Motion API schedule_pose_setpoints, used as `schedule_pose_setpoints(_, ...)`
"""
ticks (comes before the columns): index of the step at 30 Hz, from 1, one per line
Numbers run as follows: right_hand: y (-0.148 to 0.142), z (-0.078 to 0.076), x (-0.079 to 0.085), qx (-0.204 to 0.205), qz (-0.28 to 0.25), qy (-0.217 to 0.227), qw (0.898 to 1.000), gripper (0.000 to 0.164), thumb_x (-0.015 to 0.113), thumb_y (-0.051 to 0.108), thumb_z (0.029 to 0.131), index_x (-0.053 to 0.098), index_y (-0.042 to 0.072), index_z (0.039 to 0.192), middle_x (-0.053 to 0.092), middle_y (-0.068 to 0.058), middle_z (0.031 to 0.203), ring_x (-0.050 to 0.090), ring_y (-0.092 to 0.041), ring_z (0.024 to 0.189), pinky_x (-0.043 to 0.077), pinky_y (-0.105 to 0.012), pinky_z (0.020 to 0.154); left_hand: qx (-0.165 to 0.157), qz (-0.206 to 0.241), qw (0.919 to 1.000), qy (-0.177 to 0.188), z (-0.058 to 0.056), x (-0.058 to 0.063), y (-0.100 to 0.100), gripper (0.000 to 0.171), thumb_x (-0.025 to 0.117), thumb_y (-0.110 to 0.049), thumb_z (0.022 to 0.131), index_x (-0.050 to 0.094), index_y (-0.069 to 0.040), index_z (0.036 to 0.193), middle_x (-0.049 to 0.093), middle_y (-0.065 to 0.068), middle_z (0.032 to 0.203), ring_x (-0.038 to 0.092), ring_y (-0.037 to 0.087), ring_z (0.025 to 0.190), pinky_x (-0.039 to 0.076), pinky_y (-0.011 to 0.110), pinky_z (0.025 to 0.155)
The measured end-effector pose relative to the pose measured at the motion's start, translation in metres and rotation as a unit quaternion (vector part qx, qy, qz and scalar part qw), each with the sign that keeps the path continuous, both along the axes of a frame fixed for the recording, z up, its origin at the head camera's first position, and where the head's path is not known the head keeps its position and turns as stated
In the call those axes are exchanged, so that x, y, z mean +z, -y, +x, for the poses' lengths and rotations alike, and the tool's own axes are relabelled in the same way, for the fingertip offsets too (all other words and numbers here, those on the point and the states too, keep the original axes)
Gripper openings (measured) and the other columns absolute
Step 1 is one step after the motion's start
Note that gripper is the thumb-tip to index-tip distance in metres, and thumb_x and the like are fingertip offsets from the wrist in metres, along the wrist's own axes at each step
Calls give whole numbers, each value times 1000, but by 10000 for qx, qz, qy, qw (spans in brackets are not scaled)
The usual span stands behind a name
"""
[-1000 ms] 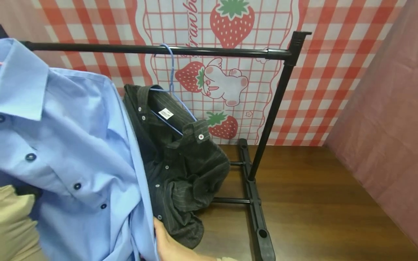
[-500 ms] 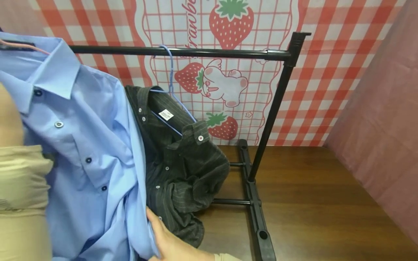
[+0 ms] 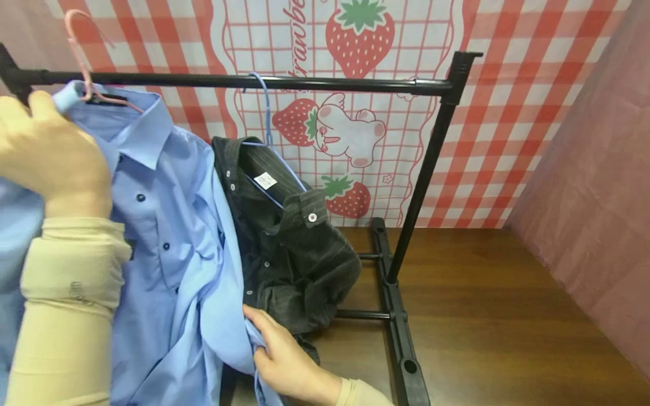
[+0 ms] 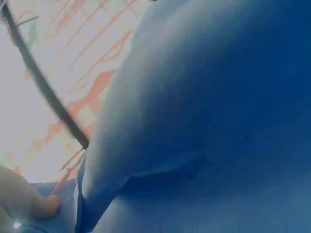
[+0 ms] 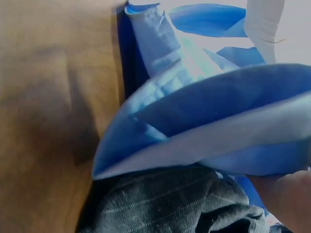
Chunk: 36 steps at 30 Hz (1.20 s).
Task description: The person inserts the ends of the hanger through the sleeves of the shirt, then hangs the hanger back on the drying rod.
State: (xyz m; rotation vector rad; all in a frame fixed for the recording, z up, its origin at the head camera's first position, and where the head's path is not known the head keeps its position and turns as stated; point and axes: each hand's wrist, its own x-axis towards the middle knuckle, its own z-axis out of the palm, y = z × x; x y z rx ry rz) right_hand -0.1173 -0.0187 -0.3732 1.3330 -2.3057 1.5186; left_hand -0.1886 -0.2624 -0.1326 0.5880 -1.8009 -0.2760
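Note:
A light blue button-up shirt (image 3: 147, 270) hangs on a pink hanger (image 3: 83, 62) at the left of the head view. My left hand (image 3: 61, 152) grips the shirt at its collar, beside the hanger's neck; some of its fingers are hidden. The hanger's hook stands up at the rod; I cannot tell if it rests on it. Lower down, my right hand (image 3: 291, 358) pinches the blue cloth along the shirt's right side. Just behind is a dark pinstriped shirt (image 3: 304, 259) on a blue hanger (image 3: 266, 107). Blue cloth fills most of the left wrist view.
A black garment rack has a horizontal rod (image 3: 335, 83), a slanting post (image 3: 424, 180) and a floor bar (image 3: 403, 338). Under it lies a brown wood surface (image 3: 508, 316). Behind stands a red-and-white checked cloth (image 3: 548, 84) with strawberries; a pink cloth (image 3: 599, 197) borders the right.
The blue shirt has moved right and its collar is now lower. Its pink hanger and my left hand have come into view. My right hand has shifted slightly up and right with the cloth.

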Motion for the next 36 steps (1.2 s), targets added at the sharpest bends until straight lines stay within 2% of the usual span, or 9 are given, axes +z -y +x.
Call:
schedule_pose_setpoints(2,-1,-2,1,-92,-171,146,9997,66,42,-14,72,35,5,135,44,-9,135,42,-17,124,35,-30,102,149,-124,9972,724,-3,-2,-2,37,29,-12,89,53,5,112,49,28,112,38,47,111,23,58,92)
schedule_pose_setpoints(6,-2,-5,3,-302,-452,422,9976,64,43,-13,73,40,11,133,49,-5,131,47,-14,119,37,-29,100,325,-10,9809,1918,-5,-6,-6,38,26,-9,86,48,7,113,44,31,111,32,48,112,13,59,96)
schedule_pose_setpoints(13,-2,-12,3,-537,-532,514,9958,61,44,-12,74,43,10,130,53,-5,127,49,-13,114,38,-29,99,190,288,9809,1912,-6,-18,-9,38,27,-9,87,50,5,114,46,29,110,34,46,113,9,56,102)
schedule_pose_setpoints(17,-2,-14,2,-593,-598,600,9946,59,44,-11,73,44,8,129,54,-6,125,49,-12,113,38,-29,98,281,245,9818,1863,-8,-32,-7,38,25,-10,89,52,5,113,49,29,108,38,46,109,11,55,102)
schedule_pose_setpoints(22,-2,-14,0,-818,-704,678,9918,53,46,-10,76,46,6,126,54,-7,122,50,-13,112,39,-28,97,258,-141,9963,812,-14,-57,-9,37,29,-13,92,59,4,106,56,29,97,46,48,94,24,54,92)
schedule_pose_setpoints(26,0,-16,-1,-1243,-834,729,9860,42,50,-7,80,49,5,120,55,-7,114,53,-14,105,42,-27,92,56,-196,9997,132,-21,-70,-14,35,35,-17,93,62,3,100,58,28,89,50,49,84,31,53,80)
schedule_pose_setpoints(29,0,-17,-1,-1483,-1071,984,9782,34,52,-5,81,50,7,113,53,-4,95,53,-7,78,46,-20,70,-134,194,9994,234,-25,-76,-19,34,41,-25,94,62,1,101,60,26,92,52,48,85,34,55,76)
schedule_pose_setpoints(32,-1,-18,0,-1601,-1221,1206,9721,24,56,0,82,46,9,103,46,0,79,43,-2,58,37,-15,51,-304,737,9952,561,-31,-80,-22,35,46,-33,93,60,-2,105,61,23,98,54,49,90,36,57,75)
schedule_pose_setpoints(36,-2,-19,0,-1777,-1010,1216,9713,20,60,6,83,41,9,86,36,5,61,33,2,47,30,-15,43,-684,1171,9862,951,-33,-87,-31,35,48,-35,92,58,-6,109,62,22,105,54,50,95,37,60,75)
